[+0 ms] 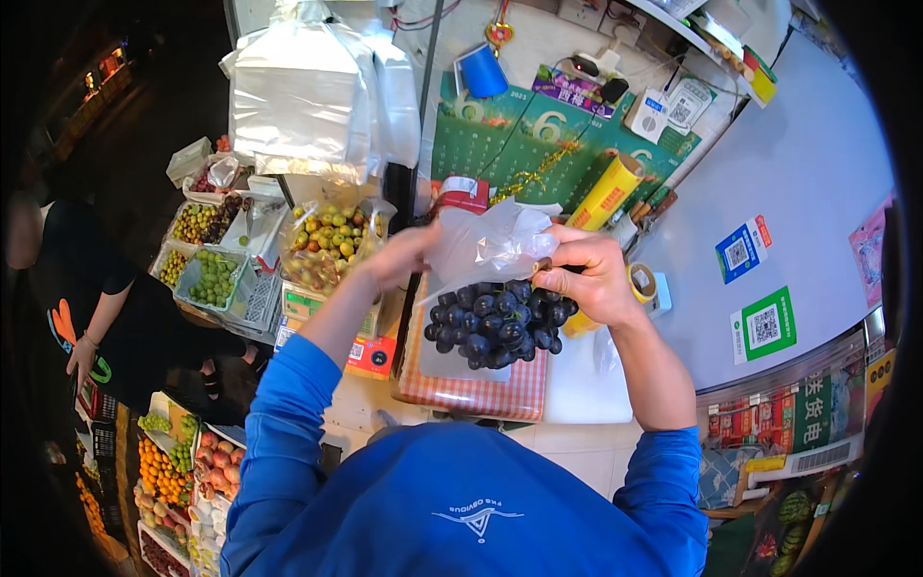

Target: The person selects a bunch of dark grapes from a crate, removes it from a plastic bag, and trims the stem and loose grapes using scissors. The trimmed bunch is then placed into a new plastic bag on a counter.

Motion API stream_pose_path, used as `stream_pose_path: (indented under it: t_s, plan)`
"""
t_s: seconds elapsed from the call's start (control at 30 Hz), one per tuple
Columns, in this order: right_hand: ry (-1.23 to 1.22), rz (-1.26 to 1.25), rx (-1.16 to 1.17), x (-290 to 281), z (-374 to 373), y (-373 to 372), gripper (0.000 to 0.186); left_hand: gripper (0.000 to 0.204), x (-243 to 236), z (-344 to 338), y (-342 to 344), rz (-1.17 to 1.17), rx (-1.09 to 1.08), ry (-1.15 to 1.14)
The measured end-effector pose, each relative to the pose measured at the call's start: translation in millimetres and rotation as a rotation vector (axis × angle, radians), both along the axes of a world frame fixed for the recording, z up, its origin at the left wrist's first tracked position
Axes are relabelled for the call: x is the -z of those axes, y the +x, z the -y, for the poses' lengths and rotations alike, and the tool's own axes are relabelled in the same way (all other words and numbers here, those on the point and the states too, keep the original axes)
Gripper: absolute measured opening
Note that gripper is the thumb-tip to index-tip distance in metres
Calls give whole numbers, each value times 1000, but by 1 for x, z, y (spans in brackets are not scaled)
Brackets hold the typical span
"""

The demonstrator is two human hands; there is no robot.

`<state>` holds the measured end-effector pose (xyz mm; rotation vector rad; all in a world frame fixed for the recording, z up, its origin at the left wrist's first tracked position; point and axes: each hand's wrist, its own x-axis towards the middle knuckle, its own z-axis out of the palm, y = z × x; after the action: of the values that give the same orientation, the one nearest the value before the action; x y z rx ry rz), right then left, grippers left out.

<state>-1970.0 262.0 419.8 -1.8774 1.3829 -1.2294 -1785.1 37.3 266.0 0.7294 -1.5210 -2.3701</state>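
My right hand (588,277) is closed, thumb and fingers pinching the stem at the top of a bunch of dark grapes (495,325). The bunch hangs over a red-and-white checked surface (471,392). A thin whitish translucent wrapper (490,238) stands up behind and above the grapes, its right side next to my right fingers. My left hand (406,254) is at the wrapper's left edge, blurred, and its fingertips are partly hidden, so its grip does not show.
Clear plastic bags (308,96) hang at upper left. A bag of round greenish-brown fruit (332,240) sits on a scale at left. Yellow film rolls (611,190) stand behind my right hand. Fruit trays (213,277) and a person in dark clothes (96,279) are farther left.
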Motion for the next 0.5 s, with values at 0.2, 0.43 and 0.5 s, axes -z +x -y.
stream_pose_path:
  t_s: [0.2,0.43,0.5]
  plan:
    - [20,50,-50,-16,22,8,14,37,6,21,22,-316,-208,78]
    - [-8,126,-56,-28,36,13,12,42,-55,66,124,-454,-248,29]
    - [-34,107,-51,-30,39,14,12,39,-68,75,142,-372,-351,-109]
